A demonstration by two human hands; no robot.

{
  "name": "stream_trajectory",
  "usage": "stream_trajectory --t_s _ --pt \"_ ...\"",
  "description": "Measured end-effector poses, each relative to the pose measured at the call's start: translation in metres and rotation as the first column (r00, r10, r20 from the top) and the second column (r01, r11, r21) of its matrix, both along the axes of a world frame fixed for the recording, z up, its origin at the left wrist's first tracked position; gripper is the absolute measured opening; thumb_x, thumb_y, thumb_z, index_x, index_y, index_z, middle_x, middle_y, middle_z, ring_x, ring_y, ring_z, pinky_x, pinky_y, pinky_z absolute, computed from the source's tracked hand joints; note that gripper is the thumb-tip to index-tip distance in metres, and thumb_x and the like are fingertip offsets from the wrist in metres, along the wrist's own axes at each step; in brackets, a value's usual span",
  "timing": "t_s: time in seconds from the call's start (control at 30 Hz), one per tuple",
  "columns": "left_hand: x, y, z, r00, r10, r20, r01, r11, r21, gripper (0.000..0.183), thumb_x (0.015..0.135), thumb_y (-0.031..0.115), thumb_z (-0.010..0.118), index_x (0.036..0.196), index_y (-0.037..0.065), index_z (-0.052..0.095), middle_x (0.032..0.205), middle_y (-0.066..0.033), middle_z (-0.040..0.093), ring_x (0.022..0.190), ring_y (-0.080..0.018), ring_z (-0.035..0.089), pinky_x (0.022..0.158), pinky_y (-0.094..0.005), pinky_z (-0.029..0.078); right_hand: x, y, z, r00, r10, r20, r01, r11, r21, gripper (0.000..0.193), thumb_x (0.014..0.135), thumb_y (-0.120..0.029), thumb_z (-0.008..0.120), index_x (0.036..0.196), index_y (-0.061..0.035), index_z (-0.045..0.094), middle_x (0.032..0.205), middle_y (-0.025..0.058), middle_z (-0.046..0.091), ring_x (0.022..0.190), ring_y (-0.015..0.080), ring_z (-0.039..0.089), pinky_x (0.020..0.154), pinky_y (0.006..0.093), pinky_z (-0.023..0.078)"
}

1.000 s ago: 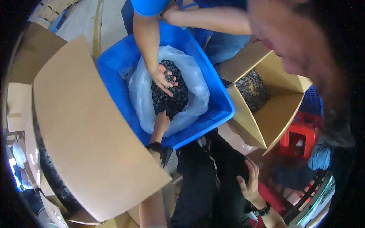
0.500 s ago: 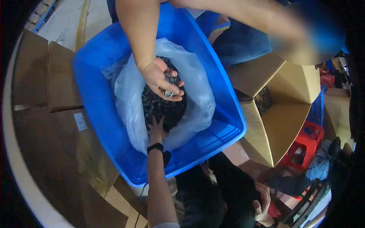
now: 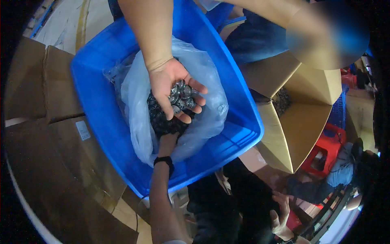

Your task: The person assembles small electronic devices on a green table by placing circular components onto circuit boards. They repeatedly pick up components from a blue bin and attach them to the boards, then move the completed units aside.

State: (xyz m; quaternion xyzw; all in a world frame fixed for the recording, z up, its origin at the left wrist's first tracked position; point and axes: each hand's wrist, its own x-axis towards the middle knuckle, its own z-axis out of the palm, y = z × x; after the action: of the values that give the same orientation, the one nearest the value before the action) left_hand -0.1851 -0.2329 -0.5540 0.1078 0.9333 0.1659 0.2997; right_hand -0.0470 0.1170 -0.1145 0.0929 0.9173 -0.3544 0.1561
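Note:
My left hand [image 3: 168, 140], with a black band at the wrist, reaches into a clear plastic bag [image 3: 209, 118] lining a blue bin [image 3: 246, 101]. Its fingers are sunk among small dark, shiny round pieces [image 3: 160, 122], so I cannot see whether they close on any. Just above it a co-worker's hand [image 3: 164, 81] is held palm up, carrying a small heap of glossy round pieces [image 3: 183, 97], clear and dark. My right hand [image 3: 281, 215] hangs beside my dark-trousered leg, fingers loosely apart and nothing in them.
An open cardboard box [image 3: 306, 126] with dark contents stands right of the bin. Closed cartons [image 3: 61, 146] line the left side. Beyond the open box is a red plastic stool [image 3: 325, 150]. The co-worker's arm crosses the bin from the far side.
The co-worker's hand has turned palm up and opened, now showing a heap of pieces. My left hand has sunk deeper into the dark pieces. The right hand stays by my leg.

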Motion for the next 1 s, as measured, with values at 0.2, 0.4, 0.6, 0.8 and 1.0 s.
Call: stream_trajectory --t_s 0.2,0.4,0.6,0.8,1.0 --pt "-0.036 0.010 0.078 0.932 0.326 -0.161 -0.306 0.942 0.135 0.016 0.085 0.017 0.070 0.099 0.012 0.064 0.086 -0.0158 0.070 0.084 -0.0368 0.070 0.074 -0.0488 0.054 0.005 -0.002 0.004 0.998 -0.033 -0.045 0.033 0.999 -0.006 0.048 0.090 -0.034 0.061 0.121 0.0027 0.062 0.128 0.0251 0.059 0.119 0.0395 0.054 0.104 0.0481 0.040" --pt "-0.038 0.005 0.142 0.743 0.669 0.028 -0.617 0.668 0.417 0.022 0.087 0.017 0.070 0.107 0.009 0.063 0.083 -0.0119 0.066 0.074 -0.0275 0.066 0.064 -0.0415 0.052 0.010 0.004 0.010 0.994 0.004 -0.109 -0.004 1.000 0.004 0.041 0.088 -0.020 0.063 0.122 0.0015 0.060 0.125 0.0218 0.060 0.114 0.0391 0.054 0.103 0.0455 0.041" --pt "-0.001 0.049 0.269 0.344 0.593 0.728 -0.845 -0.142 0.515 0.030 0.094 0.025 0.066 0.120 0.010 0.058 0.079 0.0008 0.055 0.048 -0.0061 0.048 0.037 -0.0245 0.037 0.016 0.011 0.004 0.983 0.031 -0.181 -0.019 0.998 0.064 0.039 0.092 -0.018 0.063 0.126 0.0012 0.058 0.124 0.0206 0.061 0.117 0.0386 0.053 0.103 0.0463 0.042" --pt "0.096 0.093 0.435 0.400 0.007 0.917 -0.900 -0.190 0.393 0.018 0.098 0.020 0.060 0.113 0.012 0.055 0.081 -0.0036 0.060 0.045 -0.0095 0.048 0.036 -0.0233 0.035 0.029 -0.020 0.054 0.987 -0.058 -0.148 0.011 0.955 -0.297 0.046 0.099 -0.028 0.062 0.135 -0.0017 0.056 0.137 0.0176 0.057 0.128 0.0354 0.051 0.110 0.0424 0.040" --pt "0.184 0.149 0.505 0.412 -0.229 0.882 -0.911 -0.067 0.408 0.021 0.100 0.022 0.056 0.116 0.009 0.054 0.081 -0.0064 0.058 0.045 -0.0158 0.053 0.034 -0.0270 0.040 0.056 -0.039 0.085 0.916 0.051 0.397 0.396 0.032 -0.918 0.061 0.107 -0.050 0.036 0.143 -0.0023 0.048 0.140 0.0181 0.056 0.127 0.0299 0.057 0.109 0.0454 0.044"
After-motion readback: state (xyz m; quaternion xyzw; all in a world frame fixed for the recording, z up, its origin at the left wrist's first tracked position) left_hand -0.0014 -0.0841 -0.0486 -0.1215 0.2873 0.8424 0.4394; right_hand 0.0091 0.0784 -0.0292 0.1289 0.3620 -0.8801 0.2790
